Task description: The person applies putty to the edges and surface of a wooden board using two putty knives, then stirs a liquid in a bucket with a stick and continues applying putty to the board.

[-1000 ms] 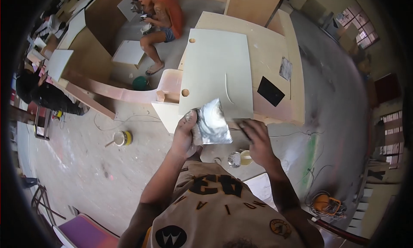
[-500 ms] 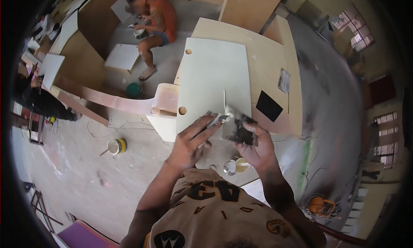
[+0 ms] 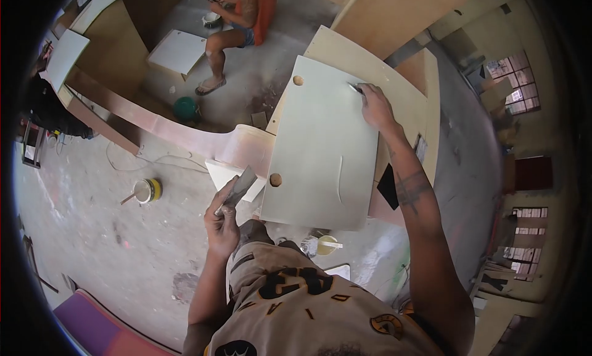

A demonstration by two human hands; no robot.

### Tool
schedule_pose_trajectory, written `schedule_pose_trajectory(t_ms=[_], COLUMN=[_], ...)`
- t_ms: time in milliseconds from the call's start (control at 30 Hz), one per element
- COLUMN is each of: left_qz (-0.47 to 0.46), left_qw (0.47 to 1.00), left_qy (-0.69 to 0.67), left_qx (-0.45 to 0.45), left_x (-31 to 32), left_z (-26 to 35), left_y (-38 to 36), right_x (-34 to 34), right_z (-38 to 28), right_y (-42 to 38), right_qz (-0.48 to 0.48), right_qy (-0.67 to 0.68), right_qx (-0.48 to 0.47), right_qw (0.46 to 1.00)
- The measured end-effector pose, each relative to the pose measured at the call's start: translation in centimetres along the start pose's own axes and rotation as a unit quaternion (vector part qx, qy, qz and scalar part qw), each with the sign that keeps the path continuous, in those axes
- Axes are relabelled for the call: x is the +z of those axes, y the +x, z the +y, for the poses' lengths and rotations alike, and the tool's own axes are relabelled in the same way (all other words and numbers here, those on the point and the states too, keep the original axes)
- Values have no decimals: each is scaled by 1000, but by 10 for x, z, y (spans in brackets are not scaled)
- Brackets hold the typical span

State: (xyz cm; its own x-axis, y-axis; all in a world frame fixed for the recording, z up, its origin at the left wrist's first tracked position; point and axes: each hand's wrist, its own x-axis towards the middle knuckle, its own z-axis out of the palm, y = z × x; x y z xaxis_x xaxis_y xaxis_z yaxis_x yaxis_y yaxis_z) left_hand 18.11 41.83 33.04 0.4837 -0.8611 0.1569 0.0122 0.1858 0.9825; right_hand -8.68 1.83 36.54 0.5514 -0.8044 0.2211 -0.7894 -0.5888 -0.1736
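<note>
My left hand (image 3: 223,229) is closed around a grey flat scraper (image 3: 245,182), blade up, left of the panel's near corner. My right hand (image 3: 377,109) reaches to the far right part of the white panel (image 3: 320,134). A small dark scraper (image 3: 354,87) is gripped in it, mostly hidden by the fingers, with its edge at the panel's surface. Two round holes show near the panel's left edge. Nearer to me, a thin raised whitish streak (image 3: 340,177) runs along the panel.
Beneath the panel is a curved wooden piece (image 3: 404,87) with a black sheet (image 3: 388,188) on it. A tub (image 3: 328,245) sits below the panel's near edge. At left stands a can with a stick (image 3: 148,190). Beyond, a seated person (image 3: 246,16) holds a pot near a green bucket (image 3: 185,108).
My hands, close together over the panel's near part before, are now apart. The right has gone forward to the far right of the panel, the left back and left. The view has shifted.
</note>
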Motion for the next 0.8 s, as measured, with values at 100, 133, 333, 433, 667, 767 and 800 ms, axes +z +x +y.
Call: schedule_pose_trajectory(t_ms=[100, 133, 333, 433, 667, 767, 800], left_qz=[-3, 0, 23, 24, 21, 30, 30], left_qw=[1000, 1000, 999, 999, 999, 998, 997], left_qy=[0, -2, 0, -8, -8, -47, -51], left_qx=[-8, -9, -27, -34, -35, -41, -40], left_x=[-9, -11, -19, -20, -25, -26, -26], left_z=[-6, -5, -6, -7, -9, -11, -12], left_y=[8, 11, 27, 31, 37, 40, 41], right_x=[13, 14, 0, -3, 13, 4, 0], right_z=[0, -3, -4, 3, 5, 1, 0], right_y=[14, 17, 19, 32, 41, 35, 32], right_qz=[-28, -39, -71, -59, -75, -88, -83], right_qy=[-48, -61, -29, -64, -52, -36, -39], right_qx=[27, 39, 33, 65, 54, 46, 46], right_qw=[998, 997, 996, 994, 994, 994, 995])
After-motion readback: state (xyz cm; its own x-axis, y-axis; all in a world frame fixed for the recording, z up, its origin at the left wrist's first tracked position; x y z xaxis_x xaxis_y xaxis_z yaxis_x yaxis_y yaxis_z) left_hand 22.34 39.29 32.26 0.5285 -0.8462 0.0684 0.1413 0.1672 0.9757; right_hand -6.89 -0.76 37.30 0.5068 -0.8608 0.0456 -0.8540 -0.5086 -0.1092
